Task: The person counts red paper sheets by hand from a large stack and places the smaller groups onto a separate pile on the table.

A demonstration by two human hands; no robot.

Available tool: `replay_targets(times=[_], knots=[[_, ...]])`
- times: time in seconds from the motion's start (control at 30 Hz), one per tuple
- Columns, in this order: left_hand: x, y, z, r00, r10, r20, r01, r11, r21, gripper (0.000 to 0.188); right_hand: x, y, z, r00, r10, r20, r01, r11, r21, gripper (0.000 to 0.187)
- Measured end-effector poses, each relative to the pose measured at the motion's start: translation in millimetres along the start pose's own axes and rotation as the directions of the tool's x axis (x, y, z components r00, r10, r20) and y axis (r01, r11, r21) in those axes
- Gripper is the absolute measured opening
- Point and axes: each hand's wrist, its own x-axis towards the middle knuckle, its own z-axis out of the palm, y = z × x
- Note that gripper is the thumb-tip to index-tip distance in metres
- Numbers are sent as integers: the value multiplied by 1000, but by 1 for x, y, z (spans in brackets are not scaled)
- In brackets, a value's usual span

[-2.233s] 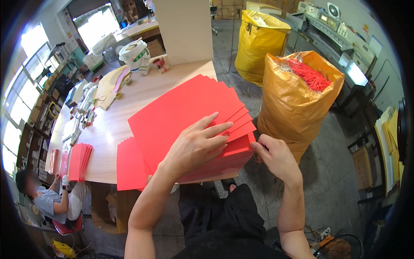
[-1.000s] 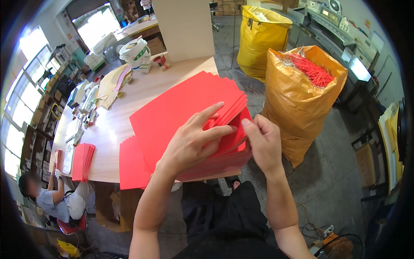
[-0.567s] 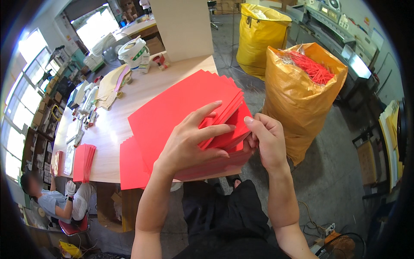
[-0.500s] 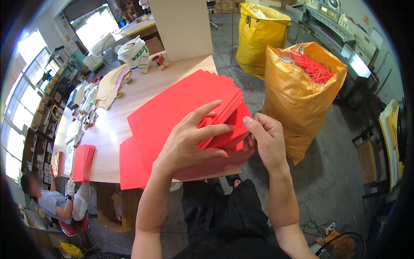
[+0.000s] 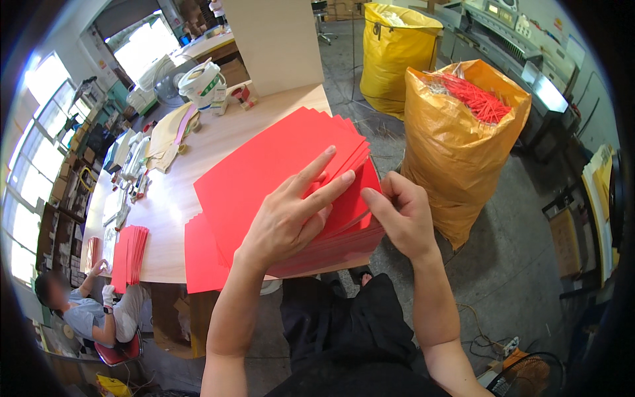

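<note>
Big stack of red paper (image 5: 254, 175) on desk (image 5: 162, 215) in front of us, under our left hand (image 5: 281, 221) and just beside our right hand (image 5: 409, 215). Left hand rests on top, fingers spread, not gripping. Right hand at stack's right corner, fingers curled, thumb by paper edge; we cannot tell if it pinches any. Orange bag (image 5: 456, 149) stands beyond right hand.

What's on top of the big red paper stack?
Your left hand lies over the fanned upper sheets; your right hand is at the right edge. Whatever the left hand covers can't be seen.
</note>
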Motion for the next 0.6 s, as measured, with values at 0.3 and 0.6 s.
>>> replay_targets(times=[0.3, 0.6], knots=[[0, 0, -3, 998, 32, 50, -35, 998, 43, 41, 6, -10, -6, 931, 318, 181, -365, 776, 514, 34], [-4, -8, -1, 999, 3, 36, -2, 1000, -24, 52, -1, -2, -13, 959, 264, 105, -284, 871, 400, 34]])
